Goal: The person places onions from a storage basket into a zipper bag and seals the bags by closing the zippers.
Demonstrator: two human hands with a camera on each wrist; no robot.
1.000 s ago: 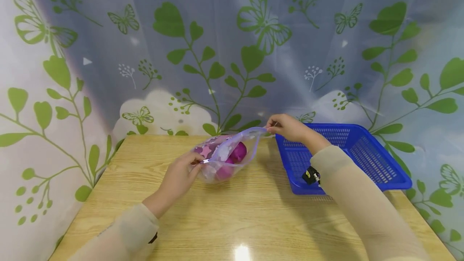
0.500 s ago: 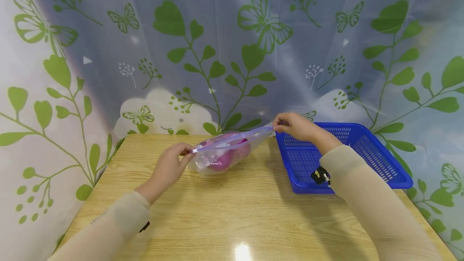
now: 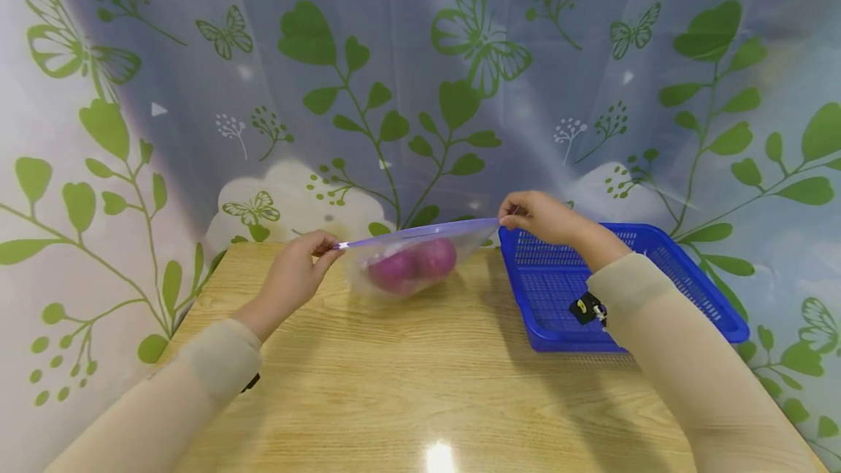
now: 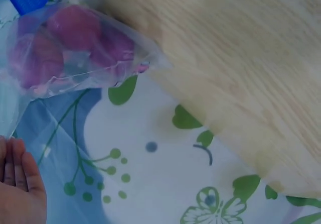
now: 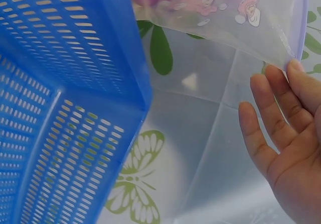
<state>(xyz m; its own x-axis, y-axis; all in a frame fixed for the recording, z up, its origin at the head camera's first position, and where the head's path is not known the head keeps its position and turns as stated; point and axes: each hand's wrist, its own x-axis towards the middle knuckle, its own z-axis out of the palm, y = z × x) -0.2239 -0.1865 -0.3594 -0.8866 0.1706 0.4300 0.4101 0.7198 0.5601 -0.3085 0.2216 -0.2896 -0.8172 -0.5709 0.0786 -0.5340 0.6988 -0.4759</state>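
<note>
A clear zip bag point(image 3: 368, 279) with a purple zip strip hangs stretched between my two hands. Its top edge runs nearly straight. Inside lie several round pink-purple things point(image 3: 410, 265), their kind blurred by the plastic; in the left wrist view the round things point(image 4: 75, 28) press against the film. My left hand point(image 3: 292, 272) pinches the left end of the strip at a small white slider point(image 3: 343, 245). With thumb and finger, my right hand point(image 3: 542, 217) pinches the right top corner. In the right wrist view that right hand point(image 5: 291, 128) has its other fingers loosely spread.
A blue perforated basket point(image 3: 535, 334) stands to the right, under my right forearm. The light wooden table point(image 3: 394, 400) reaches back to a curtain point(image 3: 394, 57) printed with leaves and butterflies.
Both hands have risen and drawn apart. The bag's mouth, gaping a second ago, is now pulled into a straight line. The bag has swung upright with its contents; the basket has not moved.
</note>
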